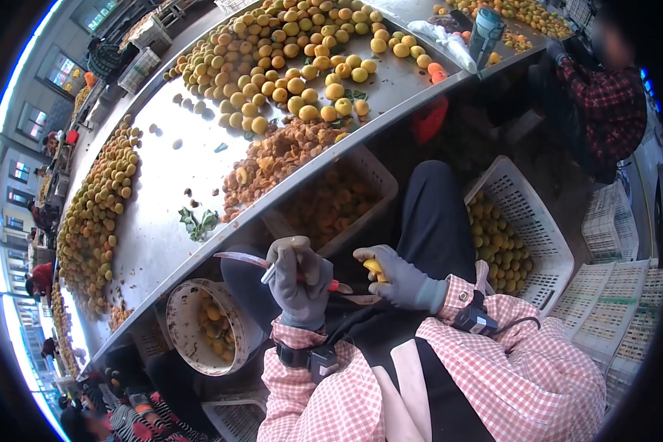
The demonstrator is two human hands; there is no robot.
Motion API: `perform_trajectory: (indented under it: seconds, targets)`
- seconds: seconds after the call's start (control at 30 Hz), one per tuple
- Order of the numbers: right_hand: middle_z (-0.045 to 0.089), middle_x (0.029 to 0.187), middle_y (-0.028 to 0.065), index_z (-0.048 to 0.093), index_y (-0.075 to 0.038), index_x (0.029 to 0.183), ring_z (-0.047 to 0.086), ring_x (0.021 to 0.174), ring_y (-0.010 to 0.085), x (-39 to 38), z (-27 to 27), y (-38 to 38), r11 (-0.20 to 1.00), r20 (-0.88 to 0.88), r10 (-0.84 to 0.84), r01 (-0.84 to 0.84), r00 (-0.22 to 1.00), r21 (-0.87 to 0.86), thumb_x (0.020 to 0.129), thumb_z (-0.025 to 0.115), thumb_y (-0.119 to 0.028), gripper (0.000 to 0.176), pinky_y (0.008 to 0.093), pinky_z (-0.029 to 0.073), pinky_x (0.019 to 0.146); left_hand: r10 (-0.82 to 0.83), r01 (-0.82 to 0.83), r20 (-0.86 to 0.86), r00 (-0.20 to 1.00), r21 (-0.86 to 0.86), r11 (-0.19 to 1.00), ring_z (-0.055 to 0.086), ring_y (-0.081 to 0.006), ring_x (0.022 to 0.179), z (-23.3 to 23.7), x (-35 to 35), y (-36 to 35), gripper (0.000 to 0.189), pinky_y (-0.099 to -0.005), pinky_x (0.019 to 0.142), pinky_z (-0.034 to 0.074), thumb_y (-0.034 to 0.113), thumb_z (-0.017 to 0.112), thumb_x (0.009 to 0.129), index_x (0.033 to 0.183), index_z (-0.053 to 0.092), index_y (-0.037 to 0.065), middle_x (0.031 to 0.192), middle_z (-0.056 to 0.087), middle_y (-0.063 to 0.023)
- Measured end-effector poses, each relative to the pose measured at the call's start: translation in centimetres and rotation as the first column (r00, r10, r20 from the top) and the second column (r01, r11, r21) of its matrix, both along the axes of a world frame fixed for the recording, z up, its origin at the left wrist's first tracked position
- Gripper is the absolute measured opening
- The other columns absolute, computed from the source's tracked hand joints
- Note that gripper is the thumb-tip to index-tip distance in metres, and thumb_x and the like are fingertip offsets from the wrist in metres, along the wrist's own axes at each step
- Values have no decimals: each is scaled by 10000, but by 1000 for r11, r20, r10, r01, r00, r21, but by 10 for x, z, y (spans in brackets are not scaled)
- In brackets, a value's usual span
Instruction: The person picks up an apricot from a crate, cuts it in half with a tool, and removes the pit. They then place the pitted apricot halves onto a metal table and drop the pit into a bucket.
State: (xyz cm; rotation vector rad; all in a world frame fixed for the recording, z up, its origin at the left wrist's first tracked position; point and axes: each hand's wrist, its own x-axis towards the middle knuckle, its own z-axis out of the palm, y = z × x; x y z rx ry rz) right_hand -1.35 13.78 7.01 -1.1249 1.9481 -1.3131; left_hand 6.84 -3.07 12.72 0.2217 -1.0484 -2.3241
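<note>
My left hand [300, 280], in a grey glove, is closed around a tool with a red handle [339, 286] and a curved blade [241, 258] that points left. A thin pale stick-like piece [268, 273] also shows at its fingers. To its right, my right hand [399, 278], gloved too, grips a yellow fruit piece [376, 268]. Both hands are above my lap and apart from each other. Left of them stands a white bucket [175, 318] with yellow fruit pieces inside. Beyond the hands, a crate [379, 173] of orange-brown pieces sits under the table edge.
The metal table [169, 173] bears heaps of yellow fruit [272, 44], brown pieces [287, 151] and leaves. A perforated crate [538, 236] of fruit stands at right, near stacked crates [608, 302]. A person in a checked shirt [604, 103] sits at upper right; others are at left.
</note>
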Motion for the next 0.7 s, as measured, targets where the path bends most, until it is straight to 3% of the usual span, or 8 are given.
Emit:
perform_trajectory:
  seconds: [0.1, 0.17, 0.2, 0.27, 0.3, 0.4, 0.47, 0.7]
  targets:
    - [566, 1182, 133, 449, -48, 1275, 570, 1053, 199, -3, 5, 0, 998, 124, -63, 64, 990, -8, 833, 649, 1, 488, 277, 473, 919, 10, -10, 3, 1000, -6, 1000, 275, -42, 344, 0, 0, 0, 279, -199, 355, 252, 281, 409, 1010, 1037, 596, 76, 565, 428, 31]
    - [524, 1258, 154, 428, -40, 1300, 525, 1149, 228, -12, 35, -1, 968, 770, -201, 4, 606, 250, 823, 655, -1, 529, 299, 418, 1001, 17, -17, 7, 1000, -3, 1000, 279, -43, 346, 0, 0, 1, 277, -199, 357, 254, 283, 411, 1009, 1038, 596, 79, 567, 432, 30]
    - [524, 1258, 154, 428, -40, 1300, 525, 1149, 228, -12, 27, 0, 968, 770, -202, 3, 605, 252, 823, 655, -1, 529, 299, 418, 1001, 5, -5, 4, 1000, -2, 1000, 281, -44, 347, 0, -1, 1, 274, -199, 359, 255, 287, 417, 1008, 1039, 595, 81, 570, 436, 29]
    - [570, 1167, 118, 460, -34, 1250, 574, 1034, 201, -12, 4, 4, 997, 396, 80, -80, 915, -18, 836, 662, -59, 462, 313, 475, 911, -8, 8, 1, 1000, 1, 1000, 283, -45, 348, 0, -3, 2, 271, -200, 360, 257, 290, 422, 1006, 1040, 595, 84, 573, 440, 28]
    - [570, 1167, 118, 460, -34, 1250, 574, 1034, 201, -9, 4, 4, 997, 397, 79, -79, 915, -17, 836, 662, -59, 462, 313, 475, 911, -28, 28, -12, 1000, -19, 999, 285, -46, 351, 0, -4, 3, 265, -201, 362, 259, 294, 432, 1003, 1037, 594, 86, 576, 446, 26]
    - [593, 1108, 95, 520, -38, 1179, 589, 973, 166, -6, 12, 0, 1000, 465, -7, 16, 885, -15, 830, 702, -102, 398, 296, 496, 874, -47, 46, -21, 999, -44, 998, 288, -47, 357, -1, -6, 5, 258, -203, 364, 262, 302, 449, 996, 1034, 593, 91, 582, 455, 22]
    - [592, 1164, 108, 563, -36, 1155, 586, 1034, 179, -9, 24, -1, 977, 713, -203, 88, 671, 196, 845, 686, -93, 339, 292, 465, 952, -47, 46, -18, 999, -48, 998, 289, -47, 360, -1, -6, 6, 256, -204, 365, 263, 307, 456, 994, 1033, 591, 94, 585, 458, 21]
    - [564, 1099, 64, 519, -47, 1251, 583, 950, 147, -5, 10, 1, 994, 802, 93, -15, 589, -104, 839, 716, -188, 477, 280, 478, 920, -50, 49, -31, 998, -41, 998, 297, -48, 365, 0, -9, 7, 246, -203, 369, 271, 307, 464, 991, 1030, 586, 98, 594, 463, 17]
